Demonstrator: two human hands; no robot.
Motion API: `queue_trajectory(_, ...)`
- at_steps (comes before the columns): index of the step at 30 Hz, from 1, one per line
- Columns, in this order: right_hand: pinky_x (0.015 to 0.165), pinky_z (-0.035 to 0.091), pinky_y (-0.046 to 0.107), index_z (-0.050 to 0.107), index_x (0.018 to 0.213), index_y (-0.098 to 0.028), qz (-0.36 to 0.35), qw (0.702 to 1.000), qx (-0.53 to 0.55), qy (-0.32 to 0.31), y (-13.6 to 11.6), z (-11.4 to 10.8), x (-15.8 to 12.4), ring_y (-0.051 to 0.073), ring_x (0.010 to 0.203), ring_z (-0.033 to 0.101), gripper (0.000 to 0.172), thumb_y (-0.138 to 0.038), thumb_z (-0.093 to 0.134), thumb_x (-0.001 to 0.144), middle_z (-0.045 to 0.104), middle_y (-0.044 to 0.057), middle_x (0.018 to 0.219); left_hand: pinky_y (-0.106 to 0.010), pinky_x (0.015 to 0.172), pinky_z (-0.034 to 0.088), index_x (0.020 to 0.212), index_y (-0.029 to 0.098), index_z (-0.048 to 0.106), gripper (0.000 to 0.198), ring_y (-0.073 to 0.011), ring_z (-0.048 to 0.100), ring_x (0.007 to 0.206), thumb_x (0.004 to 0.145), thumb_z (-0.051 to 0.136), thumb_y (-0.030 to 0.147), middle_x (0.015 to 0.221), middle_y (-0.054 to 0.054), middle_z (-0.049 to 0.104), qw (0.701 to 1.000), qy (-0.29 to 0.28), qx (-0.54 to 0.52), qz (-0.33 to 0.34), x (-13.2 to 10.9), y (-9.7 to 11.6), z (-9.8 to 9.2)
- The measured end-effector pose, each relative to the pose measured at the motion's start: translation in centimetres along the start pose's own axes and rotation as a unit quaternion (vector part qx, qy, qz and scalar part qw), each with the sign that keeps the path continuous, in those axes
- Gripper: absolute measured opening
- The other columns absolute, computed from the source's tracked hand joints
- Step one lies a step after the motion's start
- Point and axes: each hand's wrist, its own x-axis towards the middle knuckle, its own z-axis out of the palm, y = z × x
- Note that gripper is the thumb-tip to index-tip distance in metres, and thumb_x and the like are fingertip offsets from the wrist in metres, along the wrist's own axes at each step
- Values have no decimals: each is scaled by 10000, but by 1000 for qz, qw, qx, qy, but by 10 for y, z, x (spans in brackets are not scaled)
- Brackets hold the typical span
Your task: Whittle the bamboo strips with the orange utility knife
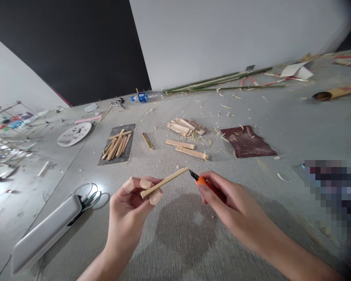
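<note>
My left hand (131, 207), with bandages on several fingertips, pinches a narrow strip of pale bamboo (165, 181) near its lower end. The strip slants up to the right. In my right hand (228, 199) is an orange utility knife (206, 183), its dark blade tip right at the strip's far end; I cannot tell whether they touch. Beyond my hands lie two flat wood pieces (190, 151) and a small pile of similar pieces (181, 127) among curly shavings. A bundle of cut sticks (118, 145) rests on a dark grey sheet (124, 158) to the left.
A brown sandpaper sheet (250, 142) lies at the right. Long green bamboo poles (216, 82) and a plastic bottle (148, 96) are by the wall. At the left are a white power bank (49, 230) with a cable and a white plate (76, 134). A bamboo tube (339, 92) lies far right.
</note>
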Motion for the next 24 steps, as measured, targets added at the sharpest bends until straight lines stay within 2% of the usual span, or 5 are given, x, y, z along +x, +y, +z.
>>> queue_trajectory(7,580,319,325,563,937,-268,-2,1000,-2,3,-2,0,-1,157,671,495,282,-526,543,1051,570,-27,789,-259,873,619,793,211,733,170,-209,762,1038,787,881,128,991,-28,758,1000,-2,0,6,0,-2,-2)
queue_trajectory(16,580,313,327,559,934,-271,0,1000,3,1,-1,1,-1,150,662,481,240,-483,575,1046,562,-37,789,-234,894,614,762,218,732,168,-191,753,1056,805,865,124,993,-10,740,1000,-6,11,13,-1,-1,-2)
queue_trajectory(24,567,296,331,551,941,-272,-6,1000,4,5,1,0,0,147,652,448,284,-536,561,1047,535,-44,773,-258,940,591,805,218,730,184,-190,744,1059,786,886,123,966,-4,743,999,3,-41,-17,1,-1,-1)
